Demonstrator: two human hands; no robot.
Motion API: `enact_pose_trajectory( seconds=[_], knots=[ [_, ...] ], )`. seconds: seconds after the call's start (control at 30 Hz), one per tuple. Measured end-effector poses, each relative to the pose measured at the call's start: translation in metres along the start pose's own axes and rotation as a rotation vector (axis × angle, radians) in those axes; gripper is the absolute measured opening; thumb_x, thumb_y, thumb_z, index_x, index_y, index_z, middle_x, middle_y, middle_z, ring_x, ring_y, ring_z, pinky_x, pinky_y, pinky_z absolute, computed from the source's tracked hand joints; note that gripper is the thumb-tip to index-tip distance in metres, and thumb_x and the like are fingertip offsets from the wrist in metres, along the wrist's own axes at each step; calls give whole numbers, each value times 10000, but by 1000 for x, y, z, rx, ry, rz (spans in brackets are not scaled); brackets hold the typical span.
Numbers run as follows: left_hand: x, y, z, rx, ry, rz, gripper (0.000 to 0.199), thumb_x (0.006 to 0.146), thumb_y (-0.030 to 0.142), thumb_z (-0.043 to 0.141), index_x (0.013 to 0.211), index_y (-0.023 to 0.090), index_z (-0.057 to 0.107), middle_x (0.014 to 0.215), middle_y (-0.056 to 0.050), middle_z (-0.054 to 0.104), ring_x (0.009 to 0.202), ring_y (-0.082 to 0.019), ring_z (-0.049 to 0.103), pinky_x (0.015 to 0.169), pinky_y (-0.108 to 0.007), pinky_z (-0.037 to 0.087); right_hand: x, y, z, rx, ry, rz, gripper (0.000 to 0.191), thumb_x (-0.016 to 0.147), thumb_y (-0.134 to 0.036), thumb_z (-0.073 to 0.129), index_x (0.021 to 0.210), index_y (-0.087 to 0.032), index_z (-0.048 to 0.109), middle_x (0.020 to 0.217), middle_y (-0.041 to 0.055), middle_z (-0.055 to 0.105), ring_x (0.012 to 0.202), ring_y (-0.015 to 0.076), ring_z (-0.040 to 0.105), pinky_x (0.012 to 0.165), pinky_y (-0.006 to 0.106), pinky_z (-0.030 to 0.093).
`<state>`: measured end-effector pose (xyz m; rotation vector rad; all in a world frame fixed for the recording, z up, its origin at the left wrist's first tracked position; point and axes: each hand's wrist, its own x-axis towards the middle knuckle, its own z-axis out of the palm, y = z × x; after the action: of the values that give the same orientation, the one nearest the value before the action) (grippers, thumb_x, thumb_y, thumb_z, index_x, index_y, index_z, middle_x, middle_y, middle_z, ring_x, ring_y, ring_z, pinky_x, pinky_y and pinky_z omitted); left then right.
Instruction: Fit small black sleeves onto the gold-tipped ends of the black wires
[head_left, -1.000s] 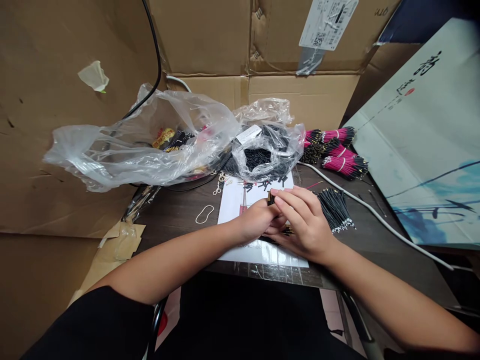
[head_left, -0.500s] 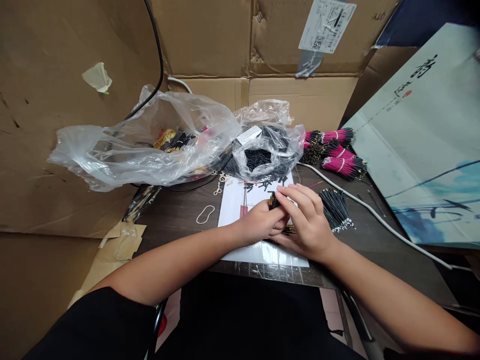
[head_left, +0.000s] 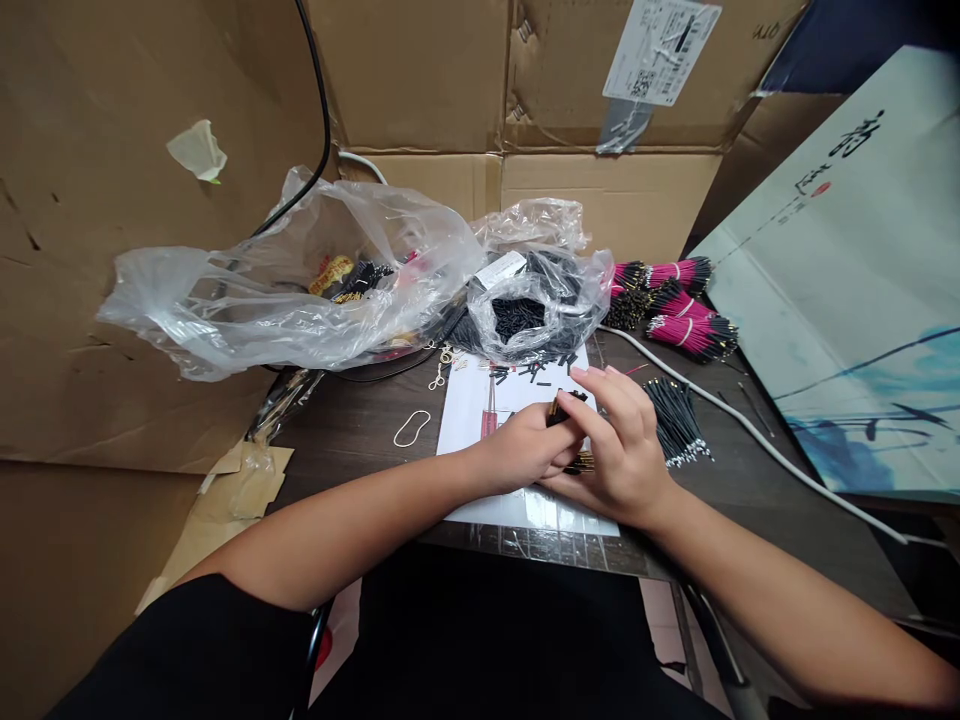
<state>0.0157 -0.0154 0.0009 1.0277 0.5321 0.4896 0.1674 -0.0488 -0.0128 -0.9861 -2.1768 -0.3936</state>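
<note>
Over a dark counter (head_left: pixel 352 455), both hands worked close together above a white printed sheet (head_left: pixel 469 410). The left hand (head_left: pixel 517 450) was curled nearly shut, its thumb and fingers pinching a small black connector (head_left: pixel 564 408) with gold-coloured ends. The right hand (head_left: pixel 619 440) stood half open and arched beside it, fingertips reaching toward the connector; whether it gripped anything was hidden. A short gold-tipped cluster of wires (head_left: pixel 579 463) showed between the palms.

Just right of the hands lay a bundle of thin black wires (head_left: pixel 676 422) with pale tips, and beyond it sat bundles of pink-sheathed wires (head_left: pixel 691 336). A clear plastic bag (head_left: pixel 517 318) of short black pieces rested behind the sheet, and loose black pieces lay along the sheet's top edge. A rubber band (head_left: pixel 411 428) lay on the counter.

A white label (head_left: pixel 661 52) on the cardboard backdrop (head_left: pixel 420 80) carried a QR code and text too small to read. A pale printed board (head_left: pixel 847 320) at right bore brush-written East Asian characters and a red seal.
</note>
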Motion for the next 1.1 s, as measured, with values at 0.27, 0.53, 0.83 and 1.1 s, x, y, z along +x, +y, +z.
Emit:
enact_pose_trajectory(
  seconds=[0.27, 0.53, 0.83, 1.1],
  knots=[
    [0, -2, -1, 9, 11, 44, 498, 816, 508, 590, 573, 190, 294, 450, 98, 249, 395, -22, 209, 400, -212, 134, -1, -1, 0, -15, 32, 15, 791, 780, -526, 635, 1434, -184, 351, 1352, 144, 486, 1236, 312, 467, 1060, 548, 414],
    [1, -1, -2, -43, -7, 47, 473, 833, 484, 575, 588, 194, 294, 453, 102, 234, 391, -25, 194, 408, -224, 119, 0, -3, 1, 21, 15, 39, 801, 784, -501, 639, 1447, -175, 331, 1334, 143, 504, 1243, 310, 463, 1065, 544, 412],
    [-5, 7, -1, 194, 49, 250, 355, 782, 296, 652, 650, 169, 349, 637, 57, 327, 603, -60, 323, 582, -236, 291, 0, 0, 0, 63, 51, 26, 921, 735, -481, 705, 1474, -196, 236, 1425, 156, 419, 1278, 329, 448, 1056, 585, 405],
    [-8, 10, -3, 138, 18, 219, 236, 750, 241, 618, 689, 167, 403, 623, 53, 387, 594, -73, 368, 579, -241, 305, 1, 1, -2, 86, 27, 43, 877, 708, -455, 735, 1439, -226, 308, 1418, 143, 420, 1277, 328, 447, 1062, 587, 395]
  ],
)
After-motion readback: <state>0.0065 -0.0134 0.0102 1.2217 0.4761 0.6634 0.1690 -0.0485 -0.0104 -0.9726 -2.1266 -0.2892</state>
